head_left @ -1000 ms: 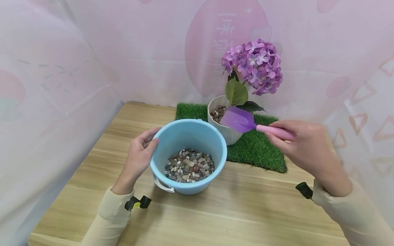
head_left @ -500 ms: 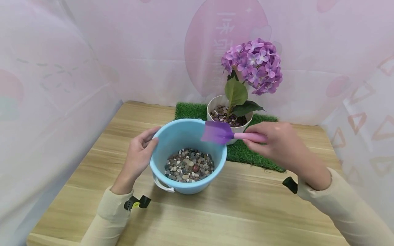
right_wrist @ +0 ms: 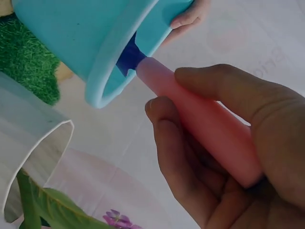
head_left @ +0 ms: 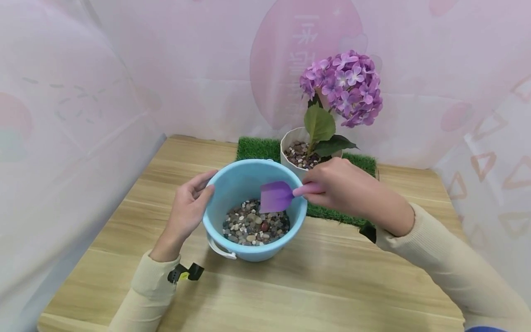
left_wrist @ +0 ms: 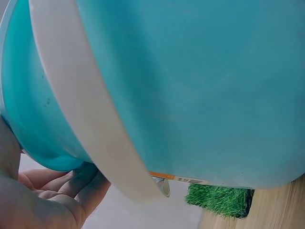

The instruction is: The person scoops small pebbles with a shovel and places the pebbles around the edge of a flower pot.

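A blue bucket (head_left: 253,173) stands on the table with mixed pebbles (head_left: 253,228) at its bottom. My left hand (head_left: 190,207) grips the bucket's left rim, thumb at the edge and fingers round the outside, as the left wrist view also shows beside the white handle (left_wrist: 90,109). In my right hand (head_left: 340,186) is a small shovel with a purple blade (head_left: 275,197) and a pink grip (right_wrist: 200,124). Thumb and fingers wrap that grip. The blade reaches over the right rim into the bucket, overlapping the back edge of the pebbles in the head view.
Behind the bucket, a white pot (head_left: 290,157) holds pebbles and a purple hydrangea (head_left: 346,87). It stands on a green turf mat (head_left: 257,148). Wooden tabletop (head_left: 315,281) surrounds them, with a pink printed cloth (head_left: 207,69) behind. A blue edge (head_left: 485,329) shows at bottom right.
My right hand has carried the shovel leftward from over the white pot, across the bucket's rim, and down into the bucket. The left hand and the bucket have stayed in place.
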The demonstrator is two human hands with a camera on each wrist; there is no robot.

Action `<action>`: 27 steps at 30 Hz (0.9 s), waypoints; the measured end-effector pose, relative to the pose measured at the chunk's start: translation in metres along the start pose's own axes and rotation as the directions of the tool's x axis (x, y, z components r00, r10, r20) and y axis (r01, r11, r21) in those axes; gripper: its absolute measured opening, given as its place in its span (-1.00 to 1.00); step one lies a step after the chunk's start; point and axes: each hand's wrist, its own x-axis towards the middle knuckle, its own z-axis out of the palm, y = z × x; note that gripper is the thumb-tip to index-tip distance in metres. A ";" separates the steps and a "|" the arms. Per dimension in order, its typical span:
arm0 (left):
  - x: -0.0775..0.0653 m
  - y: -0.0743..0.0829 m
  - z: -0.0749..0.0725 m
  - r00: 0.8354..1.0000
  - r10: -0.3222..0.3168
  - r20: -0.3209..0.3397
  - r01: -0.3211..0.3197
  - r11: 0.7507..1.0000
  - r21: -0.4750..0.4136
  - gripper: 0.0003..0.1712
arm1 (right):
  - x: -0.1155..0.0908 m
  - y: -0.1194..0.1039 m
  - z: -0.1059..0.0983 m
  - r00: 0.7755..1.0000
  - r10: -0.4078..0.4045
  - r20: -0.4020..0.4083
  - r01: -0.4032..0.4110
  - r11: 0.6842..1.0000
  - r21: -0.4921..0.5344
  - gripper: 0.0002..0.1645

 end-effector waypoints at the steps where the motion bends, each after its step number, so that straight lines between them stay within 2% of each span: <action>1: 0.000 0.000 0.000 1.000 0.002 -0.001 -0.002 1.000 -0.001 -0.49 | 0.003 -0.001 0.000 1.000 -0.002 0.019 0.002 1.000 -0.001 -0.56; 6: 0.000 0.002 -0.001 1.000 -0.005 0.001 0.005 1.000 -0.009 -0.49 | 0.016 -0.004 0.003 0.993 -0.009 0.114 0.011 1.000 -0.016 -0.43; 11: -0.001 0.003 -0.001 1.000 -0.016 0.006 0.016 1.000 -0.010 -0.48 | 0.024 -0.008 0.008 0.977 0.016 0.215 -0.002 0.998 -0.066 -0.53; 16: -0.001 0.001 0.000 1.000 -0.017 0.002 0.017 1.000 -0.016 -0.49 | 0.028 -0.010 0.014 0.968 0.036 0.247 -0.010 0.994 -0.108 -0.58; 22: -0.002 -0.002 0.001 1.000 -0.010 0.005 0.011 0.999 -0.041 -0.49 | 0.031 -0.011 0.021 0.961 0.046 0.272 -0.022 0.996 -0.088 -0.47; 27: 0.000 -0.003 0.000 1.000 0.008 0.001 -0.008 0.999 -0.040 -0.49 | 0.036 -0.013 0.023 0.954 0.031 0.298 -0.005 0.996 -0.089 -0.46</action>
